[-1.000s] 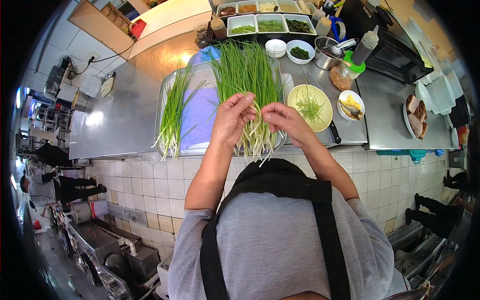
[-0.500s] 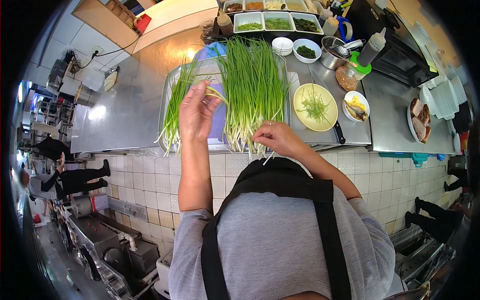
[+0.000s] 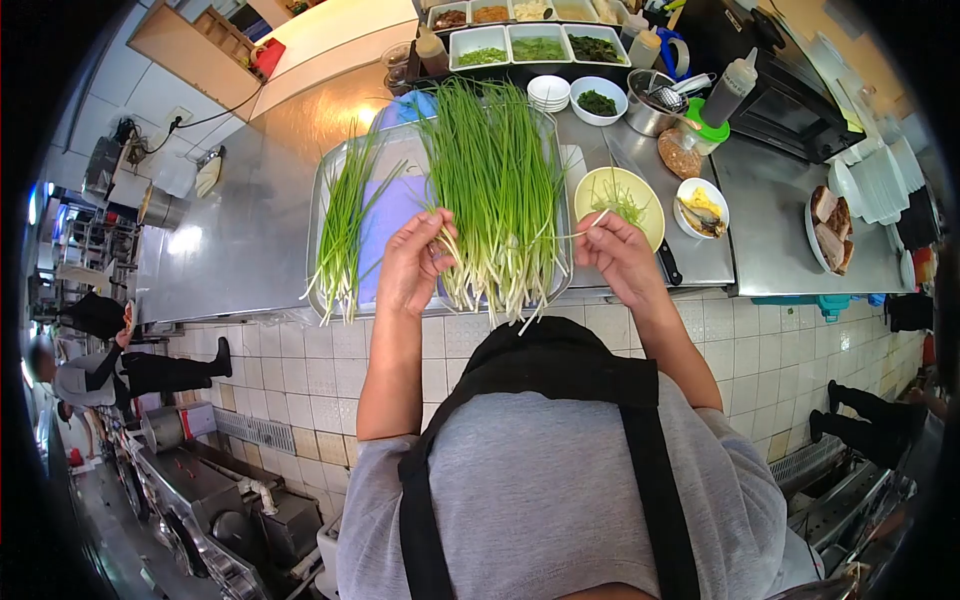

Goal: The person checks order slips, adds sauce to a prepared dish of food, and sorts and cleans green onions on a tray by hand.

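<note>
A large pile of green onions (image 3: 495, 160), white root ends toward me, fills the right part of a metal tray (image 3: 316, 215). A smaller bunch (image 3: 342, 225) lies along the tray's left side, with a purple-blue surface (image 3: 385, 205) showing between. My left hand (image 3: 415, 265) is closed in a pinch at the big pile's left edge, on yellowish green onion stalks partly hidden by the fingers. To the pile's right, my right hand (image 3: 622, 262) pinches one thin pale green onion stalk (image 3: 570, 236). Beyond this hand stands a yellow bowl (image 3: 648, 205) with thin green trimmings inside.
A knife (image 3: 669, 264) lies beside the yellow bowl. A white bowl of food scraps (image 3: 703, 210), a bowl of dark greens (image 3: 598, 103) and a metal pot (image 3: 647, 118) stand at right. Topping containers (image 3: 480, 52) line the back. Another person (image 3: 120, 365) is at far left.
My right hand has moved right, off the root ends, and now holds a pale stalk. My left hand has come down and right, from over the gap to the big pile's edge.
</note>
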A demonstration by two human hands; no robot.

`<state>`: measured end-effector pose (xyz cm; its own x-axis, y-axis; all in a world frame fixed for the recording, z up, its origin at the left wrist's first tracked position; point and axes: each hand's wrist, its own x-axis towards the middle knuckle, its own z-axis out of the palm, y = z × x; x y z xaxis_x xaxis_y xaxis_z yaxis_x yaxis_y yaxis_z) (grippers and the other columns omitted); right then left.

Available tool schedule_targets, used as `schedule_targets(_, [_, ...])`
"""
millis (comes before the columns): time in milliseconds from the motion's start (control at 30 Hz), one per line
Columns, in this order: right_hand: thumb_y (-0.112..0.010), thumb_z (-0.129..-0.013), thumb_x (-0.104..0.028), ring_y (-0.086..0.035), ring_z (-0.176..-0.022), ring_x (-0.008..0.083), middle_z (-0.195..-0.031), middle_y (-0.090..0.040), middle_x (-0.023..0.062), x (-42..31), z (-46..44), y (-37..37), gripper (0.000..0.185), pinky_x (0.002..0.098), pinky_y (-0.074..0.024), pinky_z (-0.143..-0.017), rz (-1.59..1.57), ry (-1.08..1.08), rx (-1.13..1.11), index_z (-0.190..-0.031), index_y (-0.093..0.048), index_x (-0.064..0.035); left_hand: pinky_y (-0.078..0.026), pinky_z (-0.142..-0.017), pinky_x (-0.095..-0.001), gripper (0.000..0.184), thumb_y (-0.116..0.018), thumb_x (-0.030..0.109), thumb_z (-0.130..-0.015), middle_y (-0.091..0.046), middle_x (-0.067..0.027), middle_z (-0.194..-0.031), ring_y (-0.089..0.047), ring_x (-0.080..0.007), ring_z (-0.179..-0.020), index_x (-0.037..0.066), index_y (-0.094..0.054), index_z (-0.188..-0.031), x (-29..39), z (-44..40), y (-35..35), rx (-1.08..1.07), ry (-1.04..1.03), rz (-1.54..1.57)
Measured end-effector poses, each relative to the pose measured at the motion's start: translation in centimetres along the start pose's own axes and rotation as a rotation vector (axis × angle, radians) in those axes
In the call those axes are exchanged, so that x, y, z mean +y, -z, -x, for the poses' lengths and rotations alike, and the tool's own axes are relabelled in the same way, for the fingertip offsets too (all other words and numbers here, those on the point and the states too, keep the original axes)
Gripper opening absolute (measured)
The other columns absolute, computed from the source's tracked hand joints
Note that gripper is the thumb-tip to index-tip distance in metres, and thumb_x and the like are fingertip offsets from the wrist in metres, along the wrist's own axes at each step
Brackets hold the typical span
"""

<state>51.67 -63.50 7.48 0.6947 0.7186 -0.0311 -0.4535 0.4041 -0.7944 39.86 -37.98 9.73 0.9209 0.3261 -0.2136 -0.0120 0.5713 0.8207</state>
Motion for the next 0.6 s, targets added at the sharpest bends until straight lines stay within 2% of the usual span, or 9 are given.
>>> schedule_targets(100, [-0.054, -0.087, -0.011, -0.054, -0.066, 0.015, -0.079, -0.06, 0.0066, -1.3, 0.3, 0.3, 0.012, 0.029, -0.0435, -0.064, -0.078, 0.047, 0.037, -0.093, -0.057, -0.0016, -0.053, -0.05, -0.0203, 0.016, -0.053, 0.013, -0.088, -0.061, -0.0057, -0.077, -0.058, -0.0081, -0.059, 0.001, -0.059, -0.097, -0.8, 0.2, -0.8, 0.019, 0.045, -0.02])
schedule_targets(167, [-0.053, -0.087, -0.009, -0.055, -0.068, 0.0144, -0.081, -0.06, 0.0061, -2.0, 0.5, 0.6, 0.012, 0.0277, -0.045, -0.064, -0.14, 0.087, 0.011, -0.095, -0.057, -0.001, -0.052, -0.052, -0.0208, 0.019, -0.053, 0.014, -0.088, -0.061, -0.0049, -0.078, -0.058, -0.0081, -0.06, 0.001, -0.059, -0.1, -1.2, 0.1, -0.9, -0.01, 0.046, -0.063])
schedule_targets(267, [-0.053, -0.087, -0.009, -0.056, -0.071, 0.0149, -0.083, -0.06, 0.0075, -2.9, 0.8, 1.1, 0.012, 0.0272, -0.0449, -0.065, -0.166, 0.201, 0.016, -0.096, -0.057, -0.001, -0.05, -0.053, -0.022, 0.022, -0.054, 0.015, -0.089, -0.061, -0.0043, -0.078, -0.058, -0.0081, -0.063, 0.001, -0.058, -0.104, -0.9, 0.0, -2.8, -0.043, 0.091, -0.312])
schedule_targets(300, [-0.053, -0.087, -0.008, -0.056, -0.071, 0.0152, -0.084, -0.061, 0.008, -3.1, 0.8, 1.1, 0.012, 0.0273, -0.0447, -0.066, -0.171, 0.264, 0.019, -0.096, -0.057, -0.0009, -0.049, -0.057, -0.0264, 0.025, -0.056, 0.017, -0.087, -0.062, -0.0064, -0.08, -0.058, -0.0116, -0.065, 0.001, -0.059, -0.106, -1.1, -0.2, -3.3, -0.1, 0.109, -0.479])
schedule_targets(400, [-0.054, -0.086, -0.007, -0.055, -0.072, 0.0156, -0.086, -0.061, 0.0092, -3.4, 1.0, 0.9, 0.013, 0.0278, -0.0446, -0.067, -0.063, 0.375, 0.048, -0.096, -0.057, -0.0001, -0.048, -0.06, -0.0301, 0.026, -0.059, 0.017, -0.084, -0.063, -0.0092, -0.081, -0.058, -0.0161, -0.066, 0.0, -0.06, -0.103, -2.1, -0.1, -4.8, 0.07, -0.491, -1.597])
schedule_targets(433, [-0.054, -0.086, -0.006, -0.055, -0.072, 0.0157, -0.087, -0.061, 0.0095, -3.4, 1.1, 0.8, 0.013, 0.0281, -0.0446, -0.068, -0.009, 0.398, 0.059, -0.097, -0.057, 0.0002, -0.047, -0.06, -0.031, 0.026, -0.06, 0.016, -0.084, -0.062, -0.007, -0.078, -0.058, -0.0152, -0.066, -0.002, -0.061, -0.102, -2.1, -0.1, -5.6, 0.086, -0.569, -1.551])
schedule_targets(533, [-0.055, -0.085, -0.004, -0.055, -0.072, 0.0157, -0.089, -0.062, 0.0099, -2.7, 1.0, -0.3, 0.013, 0.0277, -0.0446, -0.068, 0.063, 0.407, 0.028, -0.097, -0.057, 0.0011, -0.046, -0.059, -0.0274, 0.024, -0.059, 0.015, -0.085, -0.062, -0.0059, -0.078, -0.057, -0.0127, -0.065, 0.0, -0.062, -0.103, -3.1, 0.1, -7.7, -0.217, -0.389, -1.0])
schedule_targets(567, [-0.056, -0.084, -0.003, -0.055, -0.072, 0.0152, -0.089, -0.061, 0.0099, -2.2, 0.9, -0.3, 0.013, 0.0268, -0.045, -0.068, 0.078, 0.393, 0.016, -0.097, -0.057, 0.001, -0.045, -0.058, -0.0229, 0.023, -0.06, 0.013, -0.085, -0.062, -0.0045, -0.078, -0.057, -0.01, -0.066, 0.001, -0.063, -0.104, -3.2, 0.5, -8.8, -0.246, -0.087, -0.734])
schedule_targets(600, [-0.056, -0.084, -0.003, -0.056, -0.072, 0.0151, -0.089, -0.061, 0.0099, -1.9, 0.8, -0.7, 0.013, 0.0266, -0.0452, -0.068, 0.091, 0.38, 0.005, -0.096, -0.057, 0.001, -0.045, -0.058, -0.0218, 0.023, -0.06, 0.013, -0.085, -0.062, -0.0043, -0.078, -0.056, -0.0093, -0.066, 0.0, -0.063, -0.104, -3.6, 0.6, -9.9, -0.226, -0.063, -0.53])
